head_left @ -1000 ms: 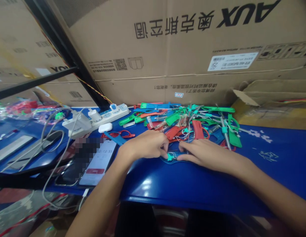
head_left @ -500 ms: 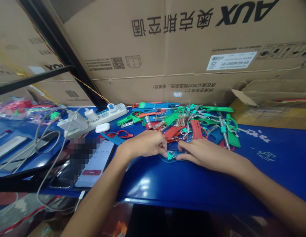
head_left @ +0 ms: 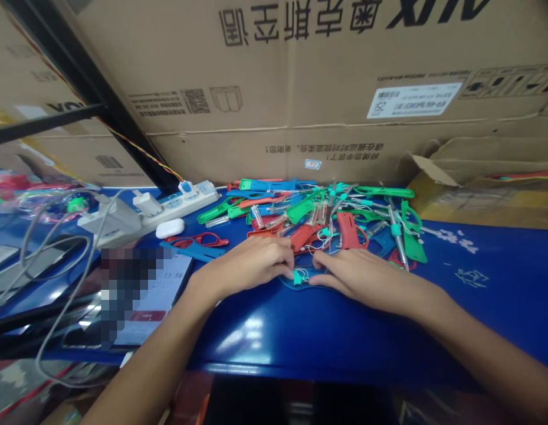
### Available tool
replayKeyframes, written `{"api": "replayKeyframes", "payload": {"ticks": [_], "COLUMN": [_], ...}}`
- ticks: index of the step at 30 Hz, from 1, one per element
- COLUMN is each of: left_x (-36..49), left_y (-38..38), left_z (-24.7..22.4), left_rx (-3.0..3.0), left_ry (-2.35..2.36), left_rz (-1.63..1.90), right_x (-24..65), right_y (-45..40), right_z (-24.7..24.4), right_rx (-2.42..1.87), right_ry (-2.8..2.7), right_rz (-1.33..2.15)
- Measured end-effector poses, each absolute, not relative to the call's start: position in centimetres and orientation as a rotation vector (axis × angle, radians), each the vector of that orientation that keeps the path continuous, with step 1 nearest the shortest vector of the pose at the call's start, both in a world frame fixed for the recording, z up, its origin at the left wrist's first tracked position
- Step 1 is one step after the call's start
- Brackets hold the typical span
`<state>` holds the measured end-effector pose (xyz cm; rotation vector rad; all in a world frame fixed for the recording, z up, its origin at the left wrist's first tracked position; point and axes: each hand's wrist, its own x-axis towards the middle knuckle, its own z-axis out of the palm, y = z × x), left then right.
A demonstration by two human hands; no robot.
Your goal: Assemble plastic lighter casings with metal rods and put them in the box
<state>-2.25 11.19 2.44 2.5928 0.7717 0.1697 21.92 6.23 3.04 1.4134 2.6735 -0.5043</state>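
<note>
Both my hands work close together at the front of a blue table [head_left: 344,330]. My left hand [head_left: 249,265] pinches a flat blue plastic tag [head_left: 285,282] near its teal clip [head_left: 297,277]. My right hand [head_left: 360,274] holds the tag's other end between thumb and fingers. Thin wire loops lie over the tag, and my fingers partly hide it. Just beyond my hands is a heap of red, green and blue plastic tags with wires and metal parts [head_left: 318,215]. A red-and-blue tag [head_left: 194,243] lies left of the heap.
A white power strip [head_left: 180,203] with a plugged-in charger [head_left: 117,221] and a white earbud case [head_left: 170,228] lies at the left. A phone [head_left: 161,289] showing a clock and grey cables lie nearby. Large cardboard boxes [head_left: 300,88] stand behind the table.
The whole view has shifted slightly left and up. My hands remain together on the blue tag, with no visible change in hold.
</note>
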Motion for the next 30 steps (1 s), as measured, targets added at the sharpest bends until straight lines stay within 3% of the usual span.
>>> {"api": "replayKeyframes", "payload": {"ticks": [30], "left_x": [-2.13], "left_y": [10.92], "left_z": [3.15], "left_rx": [2.449], "left_ry": [0.894], "left_rz": [0.115], "right_x": [22.33], "right_y": [6.15], "right_z": [3.5], "right_rx": [1.428], "right_ry": [2.664], "right_rz": [-0.639]}}
